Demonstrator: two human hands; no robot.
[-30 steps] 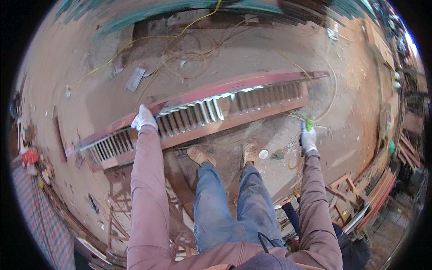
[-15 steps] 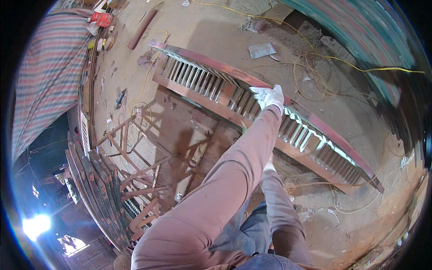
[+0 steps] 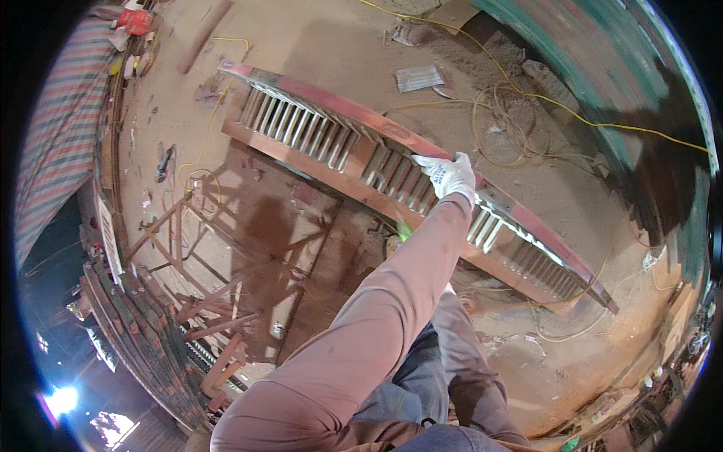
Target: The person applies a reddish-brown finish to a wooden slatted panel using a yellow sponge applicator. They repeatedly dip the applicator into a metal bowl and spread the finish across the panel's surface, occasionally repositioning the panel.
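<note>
Change since the picture half a second earlier is slight: the view is framed much the same, the slatted grille panel [image 3: 392, 169] is seen lying a little lower and more toward the middle, and the gloved left hand [image 3: 449, 175] is found on the same rail as before; against the picture a full second back, the view has been swung far to the left, and the right hand, then seen holding something green, is now hidden. At the far left a striped tarpaulin [image 3: 53, 135] is hung, and beside it a stack of rusty red frames [image 3: 143, 331] is leaned. Next, a welded trestle [image 3: 226, 271] of thin rusted bars is set on the dusty earthen floor [image 3: 316, 45]. The panel is laid with its long axis running from upper left to lower right, its upper-left end pointed toward the tarpaulin side; it is made of two red-painted rails joined by many short pale metal slats, ribbed in texture. The left hand's grip is closed over the panel's upper rail near mid-length, in a white knitted glove, the pink sleeve being stretched up to it. Further right, coiled yellow cable [image 3: 520, 113] is strewn on the floor, before a green corrugated wall [image 3: 602, 83].
</note>
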